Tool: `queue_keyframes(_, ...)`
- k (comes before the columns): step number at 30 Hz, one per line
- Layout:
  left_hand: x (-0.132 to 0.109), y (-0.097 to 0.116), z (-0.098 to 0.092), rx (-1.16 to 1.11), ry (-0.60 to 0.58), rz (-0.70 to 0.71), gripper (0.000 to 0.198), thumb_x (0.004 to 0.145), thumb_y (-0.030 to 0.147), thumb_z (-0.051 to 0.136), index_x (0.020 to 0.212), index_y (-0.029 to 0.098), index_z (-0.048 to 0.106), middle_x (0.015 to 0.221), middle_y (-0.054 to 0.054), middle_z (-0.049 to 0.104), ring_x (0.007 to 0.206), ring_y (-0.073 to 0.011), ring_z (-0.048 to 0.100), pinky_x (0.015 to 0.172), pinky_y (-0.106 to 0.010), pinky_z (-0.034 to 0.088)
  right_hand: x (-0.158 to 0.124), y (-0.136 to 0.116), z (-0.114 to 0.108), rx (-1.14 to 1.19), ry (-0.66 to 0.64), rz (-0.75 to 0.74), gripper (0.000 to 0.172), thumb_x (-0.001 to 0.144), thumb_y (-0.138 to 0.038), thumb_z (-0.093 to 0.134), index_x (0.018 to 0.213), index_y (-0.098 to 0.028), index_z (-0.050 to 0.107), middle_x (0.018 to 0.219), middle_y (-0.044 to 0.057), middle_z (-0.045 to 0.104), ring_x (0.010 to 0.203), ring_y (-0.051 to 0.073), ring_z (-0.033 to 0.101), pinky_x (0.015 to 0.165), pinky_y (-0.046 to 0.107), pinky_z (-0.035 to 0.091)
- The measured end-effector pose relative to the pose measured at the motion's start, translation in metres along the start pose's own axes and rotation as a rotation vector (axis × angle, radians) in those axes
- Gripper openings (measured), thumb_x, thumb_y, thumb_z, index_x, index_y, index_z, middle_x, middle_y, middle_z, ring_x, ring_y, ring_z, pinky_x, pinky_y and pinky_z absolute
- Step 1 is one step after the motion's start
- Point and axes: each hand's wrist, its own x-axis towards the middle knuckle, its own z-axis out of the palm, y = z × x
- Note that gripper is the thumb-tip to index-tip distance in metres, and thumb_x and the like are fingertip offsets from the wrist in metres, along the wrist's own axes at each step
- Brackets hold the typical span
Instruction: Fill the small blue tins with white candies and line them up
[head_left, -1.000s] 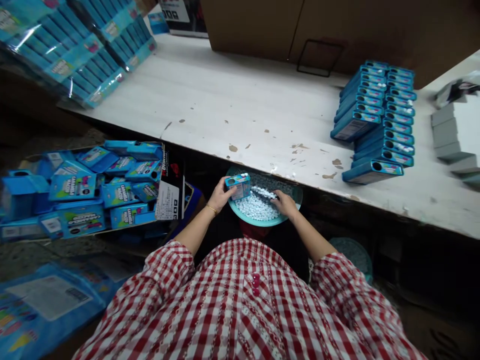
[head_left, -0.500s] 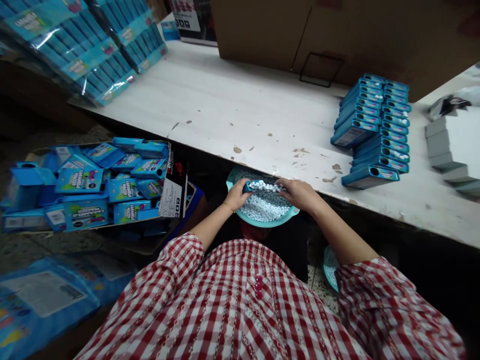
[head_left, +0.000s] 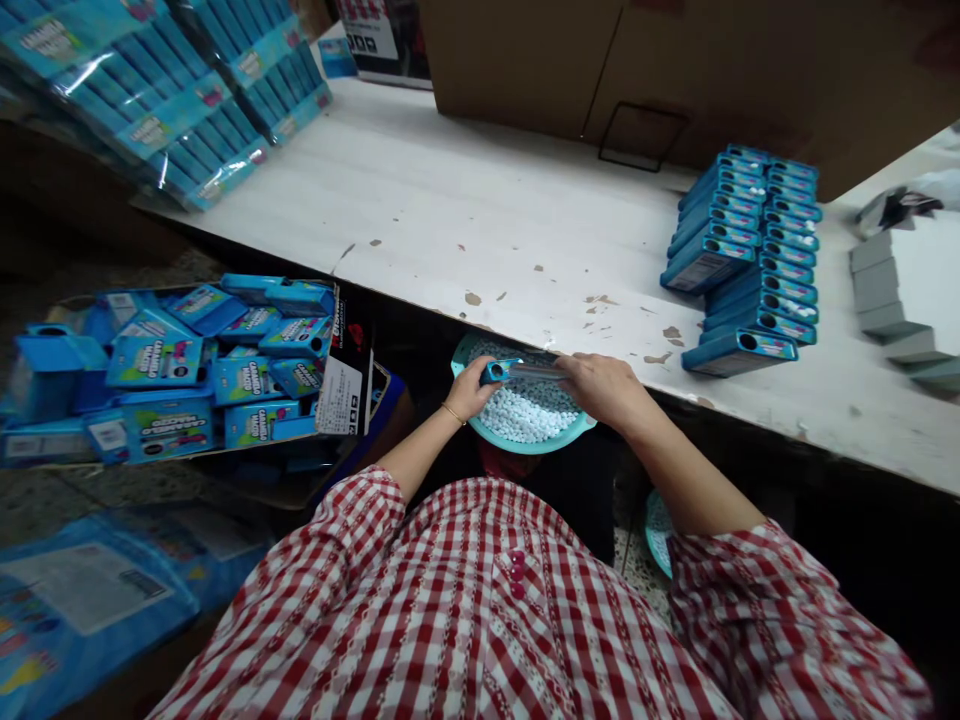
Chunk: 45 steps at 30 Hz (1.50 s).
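My left hand [head_left: 470, 388] is closed round a small blue carton [head_left: 493, 372] with an opening in its end, tilted towards the right. A narrow metallic scoop [head_left: 537, 371] meets that opening, its handle end in the closed fingers of my right hand [head_left: 600, 386]. No pellets show on the scoop's visible surface. Both hands are over a turquoise basin [head_left: 517, 447] filled with small white pellets [head_left: 529, 415], which sits low in front of me by the table edge. My fingers hide part of the carton.
The worn white table [head_left: 450, 190] carries two rows of blue cartons [head_left: 739, 240] at right and wrapped carton packs [head_left: 172, 120] at left. Loose cartons [head_left: 161, 360] fill a box beside me. A large cardboard box [head_left: 517, 60] stands behind; another basin [head_left: 658, 535] is low right.
Half a second ago the scoop was heaped with white pellets; now its surface shows bare. The carton and scoop have tipped slightly, with both hands staying over the basin.
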Motion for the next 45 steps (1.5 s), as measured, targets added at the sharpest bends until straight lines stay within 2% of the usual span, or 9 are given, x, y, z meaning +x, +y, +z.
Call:
queue_keyframes(3, -0.003, -0.012, -0.007, -0.093, 0.053, -0.079, 0.039, 0.068, 0.029, 0.065, 0.104, 0.018, 0.053, 0.095, -0.004, 0.060, 0.090, -0.0199, 0.056, 0.086, -0.034, 0.043, -0.011, 0.026, 0.036, 0.049, -0.005, 0.079, 0.026, 0.085, -0.029, 0.049, 0.110, -0.022, 0.054, 0.107, 0.008, 0.063, 0.095, 0.025, 0.059, 0.069, 0.030, 0.043)
queue_keyframes(6, -0.005, -0.028, -0.004, -0.260, 0.109, -0.182, 0.040, 0.069, 0.032, 0.065, 0.104, 0.018, 0.051, 0.094, -0.003, 0.059, 0.090, -0.0185, 0.056, 0.087, -0.035, 0.044, -0.007, 0.034, 0.090, 0.096, -0.090, 0.170, 0.024, 0.084, -0.023, 0.050, 0.107, -0.017, 0.056, 0.103, 0.013, 0.064, 0.091, 0.025, 0.061, 0.070, 0.032, 0.044)
queue_keyframes(10, -0.003, -0.040, 0.020, -0.557, 0.093, -0.346, 0.044, 0.068, 0.036, 0.066, 0.105, 0.019, 0.047, 0.097, -0.004, 0.059, 0.091, -0.0169, 0.057, 0.086, -0.035, 0.046, 0.024, 0.005, 0.149, 0.278, -0.092, 0.197, 0.025, 0.088, -0.021, 0.043, 0.109, -0.019, 0.057, 0.101, 0.014, 0.065, 0.091, 0.023, 0.062, 0.074, 0.032, 0.044)
queue_keyframes(15, 0.000, -0.033, 0.032, -0.633, 0.027, -0.353, 0.048, 0.066, 0.037, 0.068, 0.104, 0.019, 0.047, 0.096, -0.004, 0.059, 0.091, -0.0168, 0.056, 0.084, -0.033, 0.046, 0.053, -0.018, 0.172, 0.423, -0.046, 0.230, 0.033, 0.090, -0.027, 0.040, 0.119, -0.021, 0.054, 0.108, 0.011, 0.064, 0.096, 0.023, 0.060, 0.077, 0.032, 0.046)
queue_keyframes(21, -0.009, -0.020, -0.017, -0.411, 0.110, -0.168, 0.044, 0.071, 0.038, 0.064, 0.108, 0.019, 0.048, 0.097, -0.003, 0.058, 0.092, -0.0163, 0.055, 0.089, -0.032, 0.043, 0.037, 0.007, 0.161, 0.551, -0.020, 0.226, 0.034, 0.086, -0.029, 0.050, 0.118, -0.018, 0.054, 0.109, 0.008, 0.064, 0.098, 0.020, 0.059, 0.078, 0.026, 0.044)
queue_keyframes(25, -0.011, -0.019, -0.038, -0.181, 0.173, -0.103, 0.042, 0.070, 0.036, 0.063, 0.105, 0.017, 0.049, 0.096, -0.003, 0.058, 0.090, -0.0170, 0.055, 0.087, -0.032, 0.043, 0.020, 0.024, 0.138, 0.640, 0.046, 0.193, 0.032, 0.080, -0.026, 0.056, 0.112, -0.023, 0.057, 0.104, 0.004, 0.065, 0.090, 0.017, 0.060, 0.075, 0.026, 0.044)
queue_keyframes(31, -0.009, -0.010, -0.022, 0.020, 0.072, -0.078, 0.038, 0.070, 0.028, 0.062, 0.105, 0.017, 0.051, 0.097, -0.004, 0.060, 0.088, -0.0185, 0.057, 0.083, -0.031, 0.045, 0.004, 0.027, 0.072, 0.592, 0.146, 0.040, 0.031, 0.081, -0.030, 0.054, 0.110, -0.021, 0.059, 0.100, 0.005, 0.066, 0.083, 0.017, 0.060, 0.071, 0.026, 0.044)
queue_keyframes(36, -0.005, 0.006, -0.004, 0.125, -0.021, -0.022, 0.036, 0.072, 0.023, 0.060, 0.107, 0.016, 0.052, 0.103, -0.007, 0.061, 0.095, -0.0213, 0.058, 0.086, -0.033, 0.045, 0.006, 0.005, 0.024, 0.277, 0.056, -0.033, 0.029, 0.083, -0.028, 0.052, 0.111, -0.022, 0.059, 0.107, 0.005, 0.065, 0.094, 0.021, 0.060, 0.077, 0.029, 0.043)
queue_keyframes(45, -0.002, 0.006, 0.002, 0.175, -0.061, 0.056, 0.037, 0.073, 0.020, 0.059, 0.108, 0.015, 0.052, 0.106, -0.008, 0.061, 0.100, -0.0217, 0.057, 0.089, -0.034, 0.044, 0.009, -0.024, -0.005, -0.085, -0.015, -0.033, 0.024, 0.088, -0.026, 0.041, 0.104, -0.020, 0.057, 0.097, 0.008, 0.065, 0.081, 0.022, 0.062, 0.062, 0.028, 0.041)
